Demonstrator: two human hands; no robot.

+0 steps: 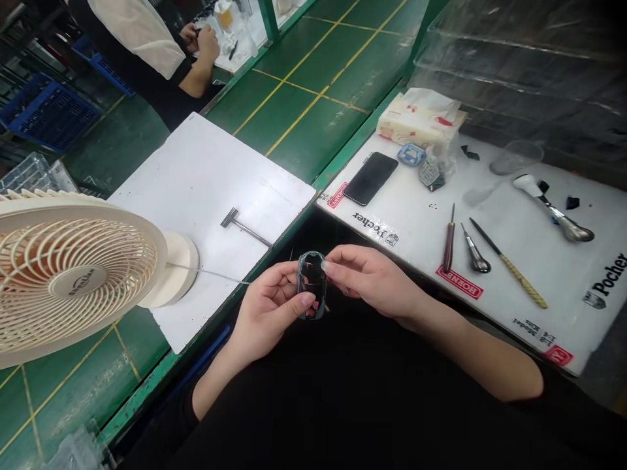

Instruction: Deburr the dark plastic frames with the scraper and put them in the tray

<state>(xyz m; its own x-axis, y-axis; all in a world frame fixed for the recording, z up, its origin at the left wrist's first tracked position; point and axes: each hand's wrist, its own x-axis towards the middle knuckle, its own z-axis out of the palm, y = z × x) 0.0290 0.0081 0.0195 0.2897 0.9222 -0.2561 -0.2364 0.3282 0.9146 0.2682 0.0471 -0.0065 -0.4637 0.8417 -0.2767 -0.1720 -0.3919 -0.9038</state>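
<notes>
Between my hands, close to my body, is a small bluish-grey oval shell (300, 287) with dark openings, like the body of a model car. My left hand (272, 303) grips its left side, thumb across the near part and fingers curled behind. At the far right edge, the thumb and forefinger of my right hand (365, 274) pinch the shell's rim. Whether a smaller piece sits in that pinch cannot be made out. A T-shaped metal tool (247, 228) lies on the white board (171, 189) beyond my left hand.
A cream fan (78, 281) stands left. On the right-hand board (421, 241) lie a phone (371, 178), a dark-red-handled tool (449, 241), an awl (475, 251), a file (509, 264), a metal-handled tool (553, 209) and a tissue pack (418, 121). Across the green bench (313, 85), another person works.
</notes>
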